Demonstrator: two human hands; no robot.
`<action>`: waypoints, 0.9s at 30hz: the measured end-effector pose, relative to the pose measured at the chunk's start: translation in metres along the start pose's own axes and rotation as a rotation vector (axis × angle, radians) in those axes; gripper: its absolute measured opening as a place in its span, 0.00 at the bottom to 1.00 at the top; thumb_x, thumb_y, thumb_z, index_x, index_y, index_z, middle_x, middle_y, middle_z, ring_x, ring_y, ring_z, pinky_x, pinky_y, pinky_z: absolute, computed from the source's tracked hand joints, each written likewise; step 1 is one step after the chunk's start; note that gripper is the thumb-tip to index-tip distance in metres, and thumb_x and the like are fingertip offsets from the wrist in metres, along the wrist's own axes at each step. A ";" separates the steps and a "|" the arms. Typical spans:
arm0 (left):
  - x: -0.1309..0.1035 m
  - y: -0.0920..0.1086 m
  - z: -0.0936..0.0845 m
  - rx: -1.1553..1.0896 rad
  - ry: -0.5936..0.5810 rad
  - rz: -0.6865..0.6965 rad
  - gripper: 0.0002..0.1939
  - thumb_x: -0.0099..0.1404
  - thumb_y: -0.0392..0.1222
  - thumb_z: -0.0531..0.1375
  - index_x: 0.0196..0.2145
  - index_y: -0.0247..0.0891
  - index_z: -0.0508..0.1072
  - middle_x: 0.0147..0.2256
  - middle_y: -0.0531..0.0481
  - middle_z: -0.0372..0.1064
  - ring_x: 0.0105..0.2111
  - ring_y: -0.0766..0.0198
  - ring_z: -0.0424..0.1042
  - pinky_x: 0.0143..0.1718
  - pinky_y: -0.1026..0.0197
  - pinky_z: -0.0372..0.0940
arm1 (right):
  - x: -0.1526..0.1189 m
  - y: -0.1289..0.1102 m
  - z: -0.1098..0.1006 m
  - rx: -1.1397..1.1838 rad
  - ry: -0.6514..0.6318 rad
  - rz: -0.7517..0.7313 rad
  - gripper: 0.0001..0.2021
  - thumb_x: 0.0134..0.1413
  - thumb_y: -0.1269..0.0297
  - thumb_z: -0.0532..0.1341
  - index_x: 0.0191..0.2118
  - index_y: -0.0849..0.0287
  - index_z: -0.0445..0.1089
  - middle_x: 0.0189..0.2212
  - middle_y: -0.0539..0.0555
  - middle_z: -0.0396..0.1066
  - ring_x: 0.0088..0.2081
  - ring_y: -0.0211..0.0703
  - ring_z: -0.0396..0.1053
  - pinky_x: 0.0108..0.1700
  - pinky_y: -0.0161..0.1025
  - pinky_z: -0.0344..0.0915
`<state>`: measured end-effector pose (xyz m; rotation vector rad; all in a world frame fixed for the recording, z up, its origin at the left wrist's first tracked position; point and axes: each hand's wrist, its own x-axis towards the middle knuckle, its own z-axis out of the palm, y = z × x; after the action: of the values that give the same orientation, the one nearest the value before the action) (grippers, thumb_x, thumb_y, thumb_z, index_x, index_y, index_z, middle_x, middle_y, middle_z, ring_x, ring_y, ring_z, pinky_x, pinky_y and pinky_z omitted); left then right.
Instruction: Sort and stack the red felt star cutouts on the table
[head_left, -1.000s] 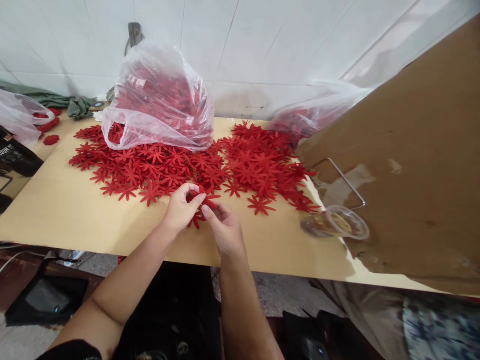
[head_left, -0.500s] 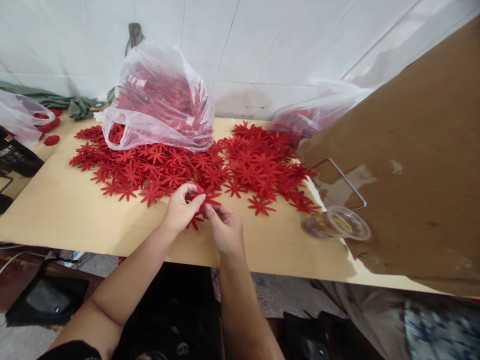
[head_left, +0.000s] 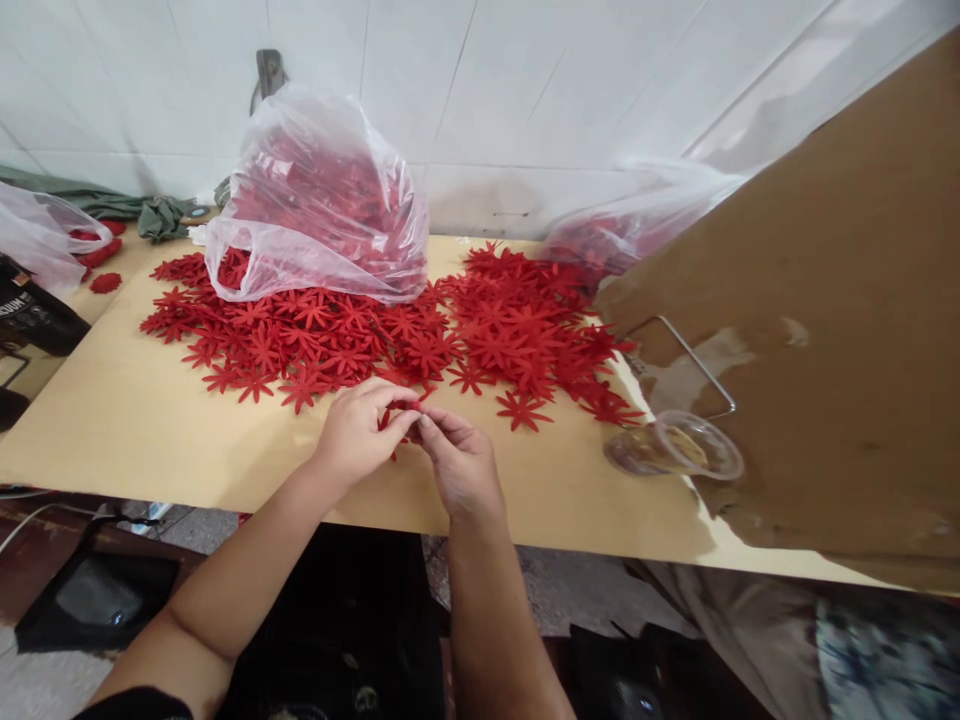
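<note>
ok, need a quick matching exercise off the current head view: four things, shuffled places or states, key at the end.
Things
1. Right hand
2. Largest plastic bag
3. Clear cup
4. Green cloth

Places or states
A. At the far left back of the table, by the wall
B. Just below a bent metal wire in the picture
C. Fingertips meeting those of the left hand at a red piece
D. Full of red material, partly covering the loose red flower shapes

Pairs: 1-C, 2-D, 3-B, 4-A

Red flower cutouts (head_left: 510,345), tan tabletop (head_left: 247,450)
</note>
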<state>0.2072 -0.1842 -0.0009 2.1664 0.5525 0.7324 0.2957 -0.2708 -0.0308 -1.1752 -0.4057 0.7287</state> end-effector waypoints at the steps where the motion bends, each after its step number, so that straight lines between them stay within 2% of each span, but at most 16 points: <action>1: 0.001 -0.002 0.001 -0.030 -0.003 -0.011 0.09 0.58 0.41 0.57 0.36 0.41 0.74 0.35 0.48 0.71 0.37 0.62 0.69 0.42 0.59 0.62 | 0.000 -0.001 0.000 0.007 0.003 0.005 0.16 0.32 0.54 0.69 0.29 0.57 0.73 0.26 0.51 0.74 0.27 0.38 0.70 0.37 0.41 0.68; 4: 0.002 -0.005 0.002 -0.121 -0.009 -0.038 0.09 0.59 0.40 0.56 0.35 0.40 0.74 0.33 0.49 0.72 0.35 0.64 0.70 0.40 0.61 0.63 | -0.002 -0.005 0.001 0.003 0.003 0.022 0.15 0.32 0.54 0.69 0.27 0.57 0.73 0.23 0.50 0.73 0.25 0.36 0.69 0.35 0.39 0.68; 9: 0.003 -0.005 0.001 -0.148 -0.016 -0.055 0.09 0.59 0.37 0.55 0.35 0.39 0.75 0.33 0.48 0.72 0.35 0.65 0.70 0.40 0.62 0.64 | -0.003 -0.009 0.003 -0.017 0.000 0.035 0.14 0.33 0.55 0.68 0.28 0.58 0.73 0.24 0.51 0.73 0.26 0.36 0.69 0.34 0.37 0.67; 15: 0.003 -0.005 0.000 -0.155 -0.074 -0.060 0.10 0.59 0.40 0.56 0.37 0.40 0.75 0.34 0.48 0.72 0.35 0.65 0.70 0.40 0.61 0.64 | -0.002 -0.006 0.003 -0.094 0.031 -0.053 0.11 0.38 0.57 0.65 0.25 0.59 0.70 0.21 0.48 0.67 0.24 0.33 0.63 0.31 0.34 0.63; 20: 0.002 -0.005 0.000 -0.218 -0.105 -0.048 0.11 0.59 0.40 0.56 0.39 0.39 0.74 0.35 0.47 0.71 0.36 0.64 0.70 0.42 0.61 0.63 | -0.002 -0.007 0.005 -0.163 0.045 -0.123 0.13 0.42 0.54 0.63 0.21 0.59 0.65 0.18 0.46 0.61 0.23 0.32 0.57 0.28 0.33 0.58; 23: 0.004 -0.004 0.001 -0.361 -0.110 -0.116 0.10 0.57 0.40 0.57 0.36 0.38 0.74 0.35 0.47 0.71 0.34 0.66 0.69 0.38 0.62 0.64 | -0.002 -0.008 0.007 -0.198 0.021 -0.150 0.14 0.43 0.52 0.62 0.22 0.58 0.63 0.18 0.46 0.59 0.23 0.33 0.56 0.28 0.33 0.58; 27: 0.008 -0.003 0.001 -0.585 -0.074 -0.251 0.05 0.55 0.38 0.58 0.30 0.35 0.72 0.28 0.51 0.70 0.27 0.70 0.66 0.31 0.66 0.62 | -0.004 -0.009 0.009 -0.211 -0.037 -0.168 0.16 0.44 0.49 0.61 0.23 0.57 0.63 0.19 0.46 0.59 0.24 0.34 0.56 0.28 0.34 0.57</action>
<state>0.2139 -0.1780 -0.0015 1.5430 0.4856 0.5830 0.2900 -0.2688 -0.0189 -1.3086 -0.6166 0.5725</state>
